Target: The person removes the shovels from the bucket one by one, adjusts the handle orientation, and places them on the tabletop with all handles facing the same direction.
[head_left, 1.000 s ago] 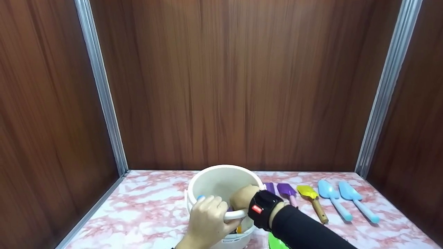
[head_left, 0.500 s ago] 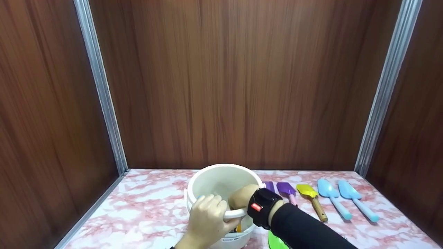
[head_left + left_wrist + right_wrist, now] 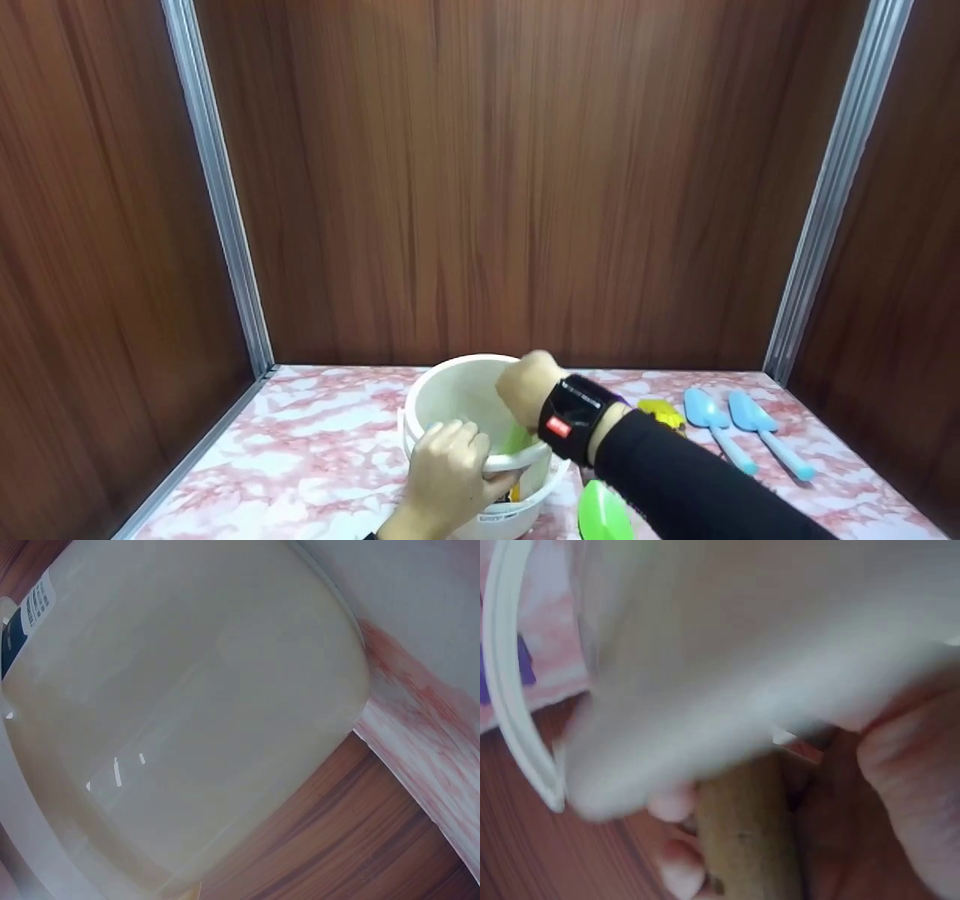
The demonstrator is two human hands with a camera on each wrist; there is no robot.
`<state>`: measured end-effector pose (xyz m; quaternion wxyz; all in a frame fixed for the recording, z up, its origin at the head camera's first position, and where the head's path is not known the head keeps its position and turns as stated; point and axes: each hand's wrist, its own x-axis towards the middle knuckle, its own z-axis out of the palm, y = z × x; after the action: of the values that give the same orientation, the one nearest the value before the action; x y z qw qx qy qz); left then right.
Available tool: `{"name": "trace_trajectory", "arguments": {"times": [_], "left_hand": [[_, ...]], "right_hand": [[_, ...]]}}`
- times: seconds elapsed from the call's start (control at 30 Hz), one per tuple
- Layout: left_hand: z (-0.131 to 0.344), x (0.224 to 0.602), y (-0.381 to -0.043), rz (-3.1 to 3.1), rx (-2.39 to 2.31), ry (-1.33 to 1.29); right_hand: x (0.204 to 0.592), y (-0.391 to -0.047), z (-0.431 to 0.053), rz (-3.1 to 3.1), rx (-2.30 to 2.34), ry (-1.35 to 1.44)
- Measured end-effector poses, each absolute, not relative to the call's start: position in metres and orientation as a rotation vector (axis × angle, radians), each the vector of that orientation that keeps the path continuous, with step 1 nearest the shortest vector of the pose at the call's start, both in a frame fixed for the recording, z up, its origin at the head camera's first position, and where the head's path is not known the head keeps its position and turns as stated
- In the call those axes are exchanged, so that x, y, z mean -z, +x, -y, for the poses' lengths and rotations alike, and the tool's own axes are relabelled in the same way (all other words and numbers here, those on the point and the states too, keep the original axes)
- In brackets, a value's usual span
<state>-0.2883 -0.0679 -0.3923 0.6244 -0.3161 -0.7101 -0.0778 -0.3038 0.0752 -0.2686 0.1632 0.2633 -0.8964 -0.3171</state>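
- White bucket [image 3: 459,394] is standing on the marbled surface [image 3: 322,442]; we are gripping its near side with our left hand [image 3: 452,469].
- At its opening, we are grasping one wooden handle [image 3: 750,840] in our right hand [image 3: 529,386].

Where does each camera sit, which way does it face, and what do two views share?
Head: worn on the head, facing forward and down at the white bucket; left grip, right grip and black sleeve show.
Left wrist: worn there, facing the bucket's wall; possibly skin at lower left.
Right wrist: worn there, facing the wooden handle its fingers hold.
Head and left wrist share the bucket.
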Motion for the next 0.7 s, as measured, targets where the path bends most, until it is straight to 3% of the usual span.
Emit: {"name": "trace_trajectory", "arguments": {"times": [0.37,0.7], "left_hand": [[0.067,0.391,-0.284,1.660,0.182,-0.726],[0.069,0.388,-0.286,1.586,0.193,-0.756]], "right_hand": [[0.214,-0.313,-0.105,2.713,0.716,0.802],[0.198,-0.305,-0.153,2.593,0.554,0.912]]}}
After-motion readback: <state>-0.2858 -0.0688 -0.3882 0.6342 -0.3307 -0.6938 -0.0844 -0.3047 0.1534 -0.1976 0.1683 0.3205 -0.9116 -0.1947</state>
